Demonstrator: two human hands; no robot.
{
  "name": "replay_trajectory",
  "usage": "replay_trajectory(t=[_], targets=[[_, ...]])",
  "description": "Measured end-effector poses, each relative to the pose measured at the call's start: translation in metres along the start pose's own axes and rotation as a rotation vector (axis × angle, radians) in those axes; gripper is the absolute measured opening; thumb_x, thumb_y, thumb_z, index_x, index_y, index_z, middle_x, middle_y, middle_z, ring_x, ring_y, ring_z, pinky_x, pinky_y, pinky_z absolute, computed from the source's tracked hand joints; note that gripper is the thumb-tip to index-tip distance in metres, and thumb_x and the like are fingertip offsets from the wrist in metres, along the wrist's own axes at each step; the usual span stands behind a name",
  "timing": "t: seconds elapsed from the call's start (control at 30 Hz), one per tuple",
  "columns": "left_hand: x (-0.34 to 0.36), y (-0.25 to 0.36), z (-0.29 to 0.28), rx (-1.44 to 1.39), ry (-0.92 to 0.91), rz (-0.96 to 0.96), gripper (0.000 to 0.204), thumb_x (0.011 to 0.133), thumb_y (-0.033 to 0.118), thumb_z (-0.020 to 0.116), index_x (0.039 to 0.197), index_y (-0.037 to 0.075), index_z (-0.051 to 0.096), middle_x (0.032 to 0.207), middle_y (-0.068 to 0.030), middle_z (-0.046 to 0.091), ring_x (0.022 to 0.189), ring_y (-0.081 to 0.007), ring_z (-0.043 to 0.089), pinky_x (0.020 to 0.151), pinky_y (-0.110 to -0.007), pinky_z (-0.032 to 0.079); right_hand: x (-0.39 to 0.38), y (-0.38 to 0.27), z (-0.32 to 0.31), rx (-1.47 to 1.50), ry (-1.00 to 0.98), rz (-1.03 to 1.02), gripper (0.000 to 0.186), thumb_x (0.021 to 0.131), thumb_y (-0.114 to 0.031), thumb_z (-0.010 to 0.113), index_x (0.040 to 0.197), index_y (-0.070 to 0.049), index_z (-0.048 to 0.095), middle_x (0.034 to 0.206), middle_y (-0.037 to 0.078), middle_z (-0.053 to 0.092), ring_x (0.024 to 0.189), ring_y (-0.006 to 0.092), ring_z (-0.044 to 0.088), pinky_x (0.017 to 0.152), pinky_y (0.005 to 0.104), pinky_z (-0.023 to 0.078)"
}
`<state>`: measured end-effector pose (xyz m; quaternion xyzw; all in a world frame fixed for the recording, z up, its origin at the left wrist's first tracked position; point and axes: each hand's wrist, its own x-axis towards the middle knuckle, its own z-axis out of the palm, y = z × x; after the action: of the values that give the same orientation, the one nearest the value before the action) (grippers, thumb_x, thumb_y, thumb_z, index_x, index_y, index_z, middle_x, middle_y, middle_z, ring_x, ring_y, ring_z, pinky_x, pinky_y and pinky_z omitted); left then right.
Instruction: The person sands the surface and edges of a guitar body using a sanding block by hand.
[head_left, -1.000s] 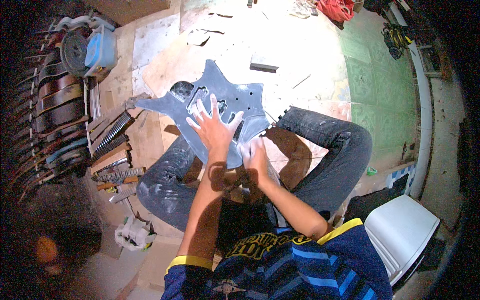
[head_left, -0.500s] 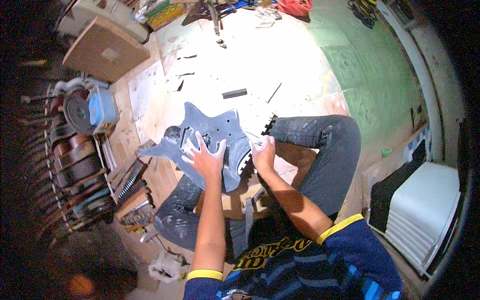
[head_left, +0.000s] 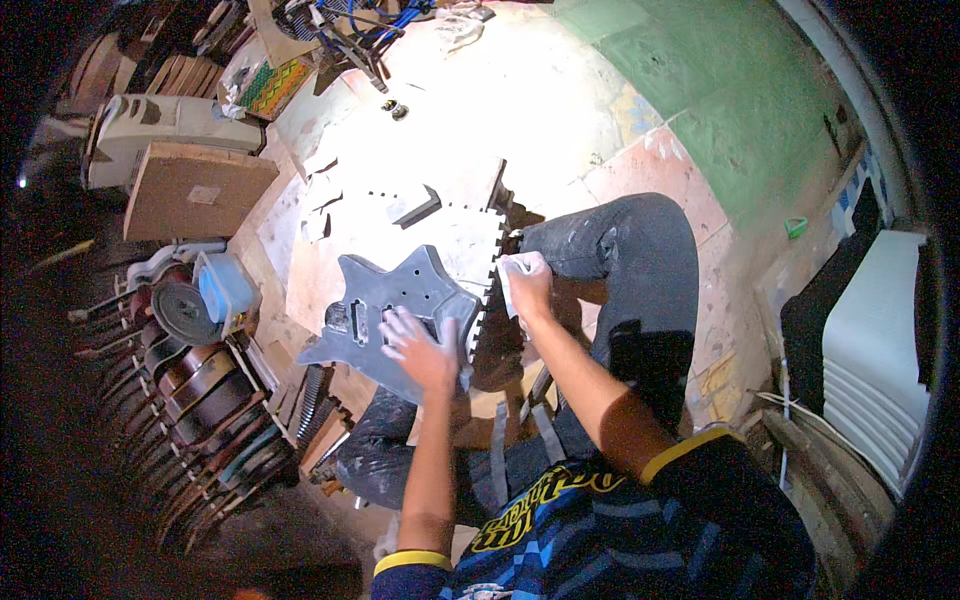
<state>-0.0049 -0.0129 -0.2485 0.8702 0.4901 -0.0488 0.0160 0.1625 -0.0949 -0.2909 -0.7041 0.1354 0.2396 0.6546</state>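
A grey, pointed electric guitar body (head_left: 395, 275) with routed cavities and small drilled holes lies flat in front of my crossed legs. My left hand (head_left: 424, 352), whitened with dust, rests on its face with fingers spread, partly covering the cavities. To the right of the body, apart from its edge, my right hand (head_left: 533, 285) is closed on a thin pale sheet (head_left: 506, 288), which looks like folded sandpaper. Under the body, a pale mat with a toothed edge (head_left: 497, 240) shows beside the right hand.
A dark rectangular block (head_left: 416, 206) lies beyond the guitar body. On the left stand a brown board (head_left: 198, 192), a blue tub (head_left: 224, 288) and a rack of rounded wooden pieces (head_left: 195, 375). A white ridged case (head_left: 870, 350) is at the right. Cables and tools lie at the far side.
The view has turned, shifting the surroundings. My right hand has moved from beside the guitar body's edge to a spot further off. My left hand stays on the body.
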Motion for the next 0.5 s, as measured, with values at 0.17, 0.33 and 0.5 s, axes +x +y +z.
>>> replay_trajectory(t=[0.17, 0.33, 0.5], targets=[[-0.048, 0.06, -0.004, 0.004, -0.089, 0.198, 0.11, 0.081, 0.066, 0.06, 0.148, -0.013, 0.023, 0.157, -0.0319, 0.02, 0.149, -0.0419, 0.013, 0.117, -0.061, 0.011, -0.003, -0.005, 0.005, 0.225, 0.017, 0.109, 0.015, 0.08, -0.01, 0.074, 0.085, -0.002, 0.062, 0.078, 0.004, 0.064, 0.067, 0.0099, 0.056, 0.06, 0.0287, 0.049], [-0.043, 0.088, -0.001, -0.112, -0.199, 0.128, 0.107, 0.077, 0.042, 0.073, 0.15, -0.011, 0.016, 0.156, -0.0333, 0.019, 0.146, -0.0465, 0.016, 0.119, -0.052, 0.017, -0.006, -0.009, 0.006, 0.339, -0.041, 0.216, 0.016, 0.081, -0.011, 0.073, 0.087, -0.003, 0.06, 0.077, 0.002, 0.062, 0.065, 0.0094, 0.054, 0.057, 0.0285, 0.046], [-0.033, 0.071, 0.012, -0.117, -0.037, 0.264, 0.104, 0.077, 0.046, 0.072, 0.15, -0.008, 0.023, 0.154, -0.0332, 0.024, 0.146, -0.0447, 0.019, 0.119, -0.053, 0.017, -0.008, -0.006, 0.011, 0.34, -0.044, 0.23, 0.017, 0.082, -0.012, 0.073, 0.09, -0.003, 0.062, 0.081, 0.004, 0.063, 0.07, 0.0112, 0.056, 0.064, 0.0304, 0.048]])
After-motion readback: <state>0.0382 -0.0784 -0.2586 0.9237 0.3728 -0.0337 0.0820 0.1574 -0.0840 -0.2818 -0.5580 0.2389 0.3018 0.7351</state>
